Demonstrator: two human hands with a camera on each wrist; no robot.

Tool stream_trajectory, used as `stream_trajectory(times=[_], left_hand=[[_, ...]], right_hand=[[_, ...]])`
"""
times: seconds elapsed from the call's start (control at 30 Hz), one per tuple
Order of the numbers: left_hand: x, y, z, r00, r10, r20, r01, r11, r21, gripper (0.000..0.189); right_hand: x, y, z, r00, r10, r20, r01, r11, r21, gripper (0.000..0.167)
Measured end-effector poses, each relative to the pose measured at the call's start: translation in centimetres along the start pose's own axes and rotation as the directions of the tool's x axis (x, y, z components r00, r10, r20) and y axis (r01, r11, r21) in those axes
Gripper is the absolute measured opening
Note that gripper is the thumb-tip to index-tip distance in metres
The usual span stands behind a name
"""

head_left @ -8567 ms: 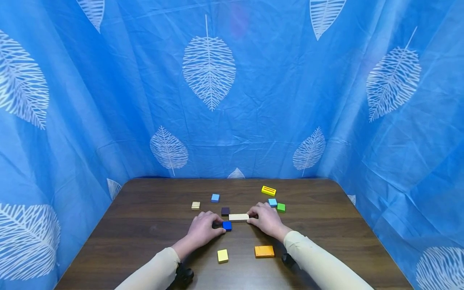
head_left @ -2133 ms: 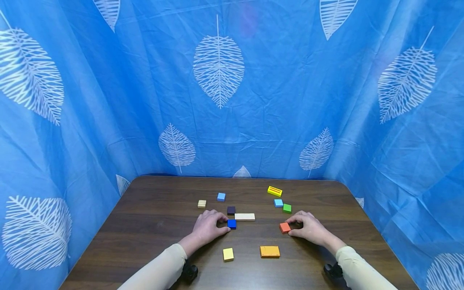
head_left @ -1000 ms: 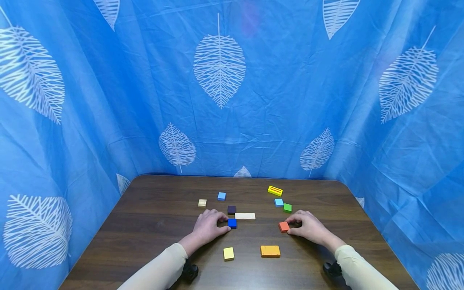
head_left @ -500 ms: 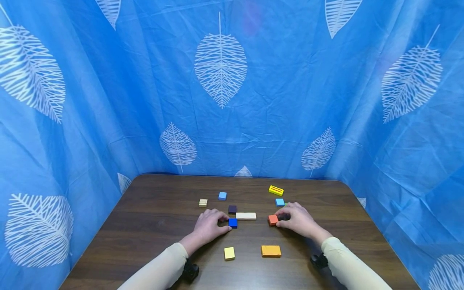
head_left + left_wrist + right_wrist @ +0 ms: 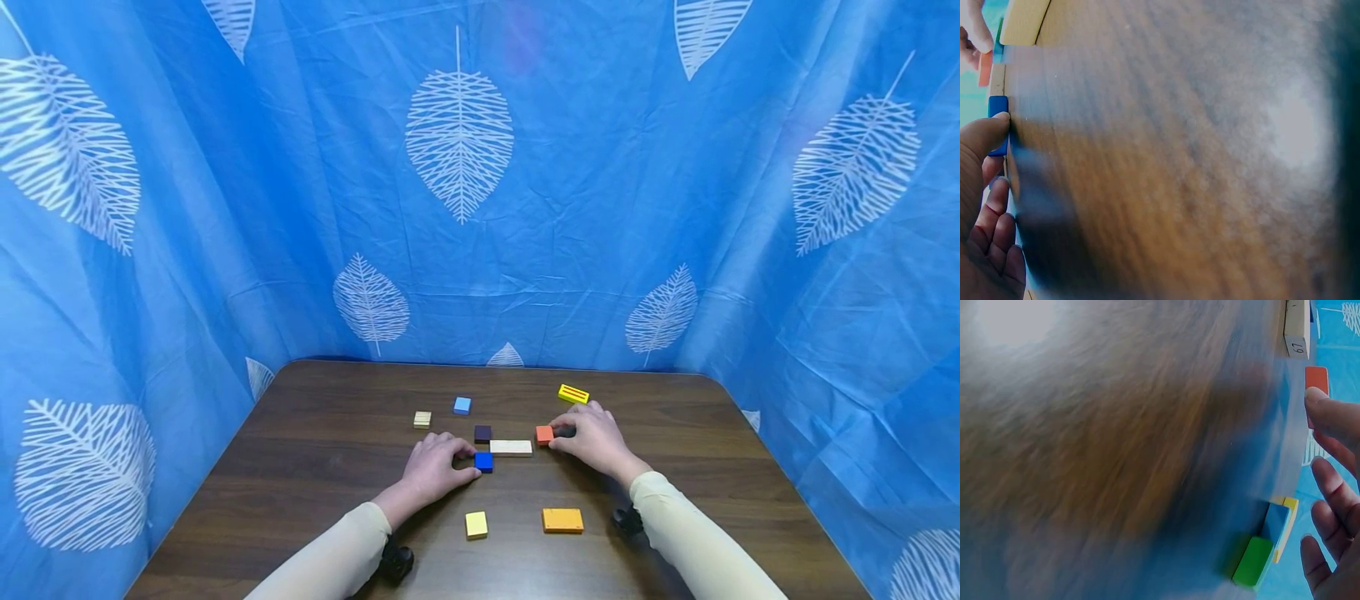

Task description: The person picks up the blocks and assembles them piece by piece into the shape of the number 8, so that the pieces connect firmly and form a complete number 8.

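My left hand (image 5: 437, 468) pinches a dark blue square block (image 5: 483, 462) at its left side; the thumb lies on it in the left wrist view. Just behind that block sits a blackish-purple block (image 5: 482, 434). A long cream block (image 5: 511, 449) stretches to the right from beside these two. Between thumb and fingers, my right hand (image 5: 596, 439) holds a red-orange block (image 5: 543, 435) close to the cream block's right end, slightly farther back. In the right wrist view the red-orange block (image 5: 1317, 378) shows a gap to the cream block (image 5: 1297, 331).
Behind the hands lie a striped beige block (image 5: 422, 420), a light blue block (image 5: 462, 406) and a yellow red-lined block (image 5: 573, 393). Nearer are a pale yellow block (image 5: 476, 525) and an orange block (image 5: 562, 521). Green (image 5: 1253, 561) and blue (image 5: 1275, 522) blocks sit near my right fingers.
My right hand left the cream block, took the red-orange block at the right, then carried it left and farther back, now covering the green and blue blocks. My left hand stays on the dark blue block.
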State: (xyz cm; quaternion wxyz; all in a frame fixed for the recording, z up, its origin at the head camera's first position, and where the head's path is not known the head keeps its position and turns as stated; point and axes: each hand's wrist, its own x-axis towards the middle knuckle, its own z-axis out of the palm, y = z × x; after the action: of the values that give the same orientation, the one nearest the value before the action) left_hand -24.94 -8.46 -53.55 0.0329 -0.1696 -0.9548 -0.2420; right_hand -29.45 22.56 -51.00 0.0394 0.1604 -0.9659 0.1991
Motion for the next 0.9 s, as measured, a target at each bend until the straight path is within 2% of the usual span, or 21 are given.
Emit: stream_trajectory(times=[0.33,0.9], left_hand=[[0.1,-0.1,0.1,1.0,0.001,0.002,-0.001,1.0,-0.003,0.032],[0.0,0.0,0.0,1.0,-0.004,0.012,0.004,1.0,-0.009,0.031]], right_hand=[[1.0,-0.9,0.5,1.0,0.012,-0.001,-0.012,0.999,-0.053,0.03],[1.3,-1.0,1.3,1.0,0.027,0.015,-0.026,0.998,-0.058,0.029]])
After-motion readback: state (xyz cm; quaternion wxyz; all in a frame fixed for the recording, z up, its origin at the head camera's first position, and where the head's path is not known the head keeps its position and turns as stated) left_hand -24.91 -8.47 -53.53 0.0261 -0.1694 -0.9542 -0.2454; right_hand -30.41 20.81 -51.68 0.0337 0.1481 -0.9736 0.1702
